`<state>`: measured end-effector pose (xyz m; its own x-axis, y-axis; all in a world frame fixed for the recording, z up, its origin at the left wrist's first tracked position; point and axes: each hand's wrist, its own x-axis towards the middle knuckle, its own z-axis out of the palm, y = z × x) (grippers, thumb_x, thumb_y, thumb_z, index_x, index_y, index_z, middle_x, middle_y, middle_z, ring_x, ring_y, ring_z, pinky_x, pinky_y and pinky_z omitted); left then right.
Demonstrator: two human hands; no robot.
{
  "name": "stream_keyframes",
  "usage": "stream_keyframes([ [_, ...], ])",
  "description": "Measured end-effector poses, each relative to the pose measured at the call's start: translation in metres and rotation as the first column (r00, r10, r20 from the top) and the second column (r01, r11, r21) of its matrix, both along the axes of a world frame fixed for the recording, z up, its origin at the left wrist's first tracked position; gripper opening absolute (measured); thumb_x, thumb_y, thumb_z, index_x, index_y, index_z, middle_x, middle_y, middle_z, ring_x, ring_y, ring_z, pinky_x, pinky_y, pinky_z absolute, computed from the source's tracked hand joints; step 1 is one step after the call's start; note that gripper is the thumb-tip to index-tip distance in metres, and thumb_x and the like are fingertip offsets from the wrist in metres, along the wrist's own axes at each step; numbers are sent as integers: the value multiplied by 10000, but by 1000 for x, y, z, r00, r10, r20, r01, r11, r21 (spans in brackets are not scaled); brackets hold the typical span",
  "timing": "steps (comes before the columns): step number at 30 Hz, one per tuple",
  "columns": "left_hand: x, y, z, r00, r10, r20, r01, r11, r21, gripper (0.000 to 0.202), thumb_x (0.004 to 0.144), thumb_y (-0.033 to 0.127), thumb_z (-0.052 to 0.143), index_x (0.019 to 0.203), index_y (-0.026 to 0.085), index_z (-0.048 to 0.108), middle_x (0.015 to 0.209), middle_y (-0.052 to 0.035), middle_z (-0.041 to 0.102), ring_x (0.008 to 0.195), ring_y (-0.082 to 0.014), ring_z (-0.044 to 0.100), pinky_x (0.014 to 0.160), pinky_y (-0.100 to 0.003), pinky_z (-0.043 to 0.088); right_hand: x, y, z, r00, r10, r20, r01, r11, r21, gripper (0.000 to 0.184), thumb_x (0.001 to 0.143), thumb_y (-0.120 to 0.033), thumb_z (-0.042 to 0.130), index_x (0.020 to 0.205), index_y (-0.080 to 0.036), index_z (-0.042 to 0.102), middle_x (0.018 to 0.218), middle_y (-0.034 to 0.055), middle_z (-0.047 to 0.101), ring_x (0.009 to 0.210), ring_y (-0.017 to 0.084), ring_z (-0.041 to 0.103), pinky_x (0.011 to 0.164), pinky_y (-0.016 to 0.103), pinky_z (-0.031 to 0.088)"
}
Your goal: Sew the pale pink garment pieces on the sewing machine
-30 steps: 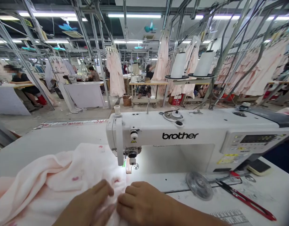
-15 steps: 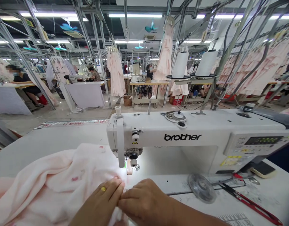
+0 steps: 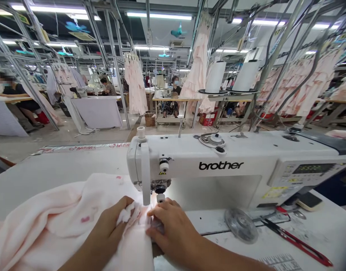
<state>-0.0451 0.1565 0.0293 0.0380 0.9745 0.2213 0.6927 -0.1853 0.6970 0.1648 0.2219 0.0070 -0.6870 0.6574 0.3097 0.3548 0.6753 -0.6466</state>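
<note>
Pink fabric held in both hands at the needle end of a white Brother sewing machine.
Nearest, the left hand [image 3: 109, 226] grips a bunched edge of the pale pink fabric [image 3: 62, 222], which lies in folds on the table [image 3: 62, 162] left of the machine and runs up to its needle area; the right hand [image 3: 175, 229] has its fingers bent at the fabric's edge, just beside the needle, though how tightly they close on it I cannot tell. To the right lie red-and-black snips [image 3: 299, 241] and a clear round disc [image 3: 240, 225], before the sewing machine [image 3: 184, 150]. Beyond it stand two white thread cones [image 3: 215, 77]; farther off, pink garments [image 3: 199, 60] hang near a masked co-worker [image 3: 177, 90].
</note>
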Motion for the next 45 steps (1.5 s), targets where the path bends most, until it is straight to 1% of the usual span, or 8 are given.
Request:
stream_keyframes([
  [3,2,-6,-6,997,-28,-70,34,995,90,119,872,204,440,900,221,554,811,11,625,743,-169,600,697,-252,483,-1,0,8,995,57,79,-59,998,24,158,859,-183,670,1012,-222,661,1012,13,635,1008,185,534,970,337,372],
  [7,0,-12,-18,980,-36,-196,85,966,244,395,806,138,437,1167,248,555,1067,-27,675,985,-200,636,869,-293,493,-2,2,17,954,165,252,-221,952,213,115,965,-227,543,940,-204,653,960,24,605,896,168,515,834,308,398],
  [12,-2,-13,-15,965,-131,-226,149,987,62,276,813,158,440,1049,239,559,923,-14,706,822,-195,669,722,-275,517,6,10,19,919,211,334,-351,824,445,141,955,-228,549,1070,-171,607,957,45,626,878,183,509,813,333,390],
  [18,-6,-16,-9,963,-63,-262,71,997,21,297,800,148,460,1063,242,561,938,-9,710,835,-201,678,713,-276,535,15,18,27,788,490,373,-609,533,587,242,976,-353,520,1018,-141,629,911,46,655,878,192,546,882,358,409],
  [22,-2,-17,-9,940,-76,-332,86,996,15,302,824,149,511,1098,261,570,982,-2,706,876,-189,683,757,-274,546,11,9,19,770,477,424,-619,396,678,130,977,-224,537,980,-139,636,983,88,671,918,169,583,855,307,448],
  [30,5,-12,-10,820,-235,-521,312,948,64,410,634,7,464,934,227,636,919,-38,682,874,-219,636,790,-327,532,7,5,11,842,470,264,-494,475,729,185,965,-155,514,830,-154,641,719,-14,617,709,131,570,663,267,449],
  [35,15,-12,3,763,-259,-592,422,893,154,367,620,37,470,913,184,636,890,-70,663,841,-222,618,796,-331,536,11,10,11,826,507,247,-516,504,692,194,985,-177,500,844,-162,632,746,-28,621,727,124,552,653,271,429],
  [45,13,1,-11,798,-255,-545,378,917,124,453,600,12,466,983,196,624,919,-62,656,887,-228,594,860,-361,511,15,18,15,817,426,388,-576,611,542,52,921,-193,556,896,-178,599,759,-13,644,692,149,537,614,289,378],
])
